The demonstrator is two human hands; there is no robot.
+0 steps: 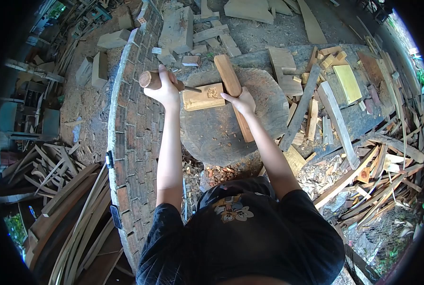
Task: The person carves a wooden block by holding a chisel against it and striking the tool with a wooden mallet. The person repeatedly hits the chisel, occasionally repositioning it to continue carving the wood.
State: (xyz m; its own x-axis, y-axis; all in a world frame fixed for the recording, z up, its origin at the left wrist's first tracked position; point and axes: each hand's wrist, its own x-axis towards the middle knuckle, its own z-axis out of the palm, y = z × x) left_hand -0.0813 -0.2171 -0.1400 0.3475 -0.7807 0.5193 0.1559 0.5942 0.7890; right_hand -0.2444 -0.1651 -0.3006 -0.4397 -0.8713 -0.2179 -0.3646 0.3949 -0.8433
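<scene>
My left hand (165, 90) is closed round the wooden handle of a chisel (193, 89), whose metal shaft points right, over a light wooden block (197, 99). Shavings or a carved patch show on the block's right part. My right hand (242, 102) grips a long wooden bar (228, 73) that slants across the stump beside the block's right end. The block lies flat on a round wooden stump (207, 137). Whether the chisel's tip touches the wood cannot be made out.
A low brick wall (131, 156) runs along the left. Planks (335, 114) and offcuts lie right of the stump, with a yellow board (347, 83) among them. Long curved strips (79, 223) fill the lower left. Concrete blocks (178, 31) stand beyond.
</scene>
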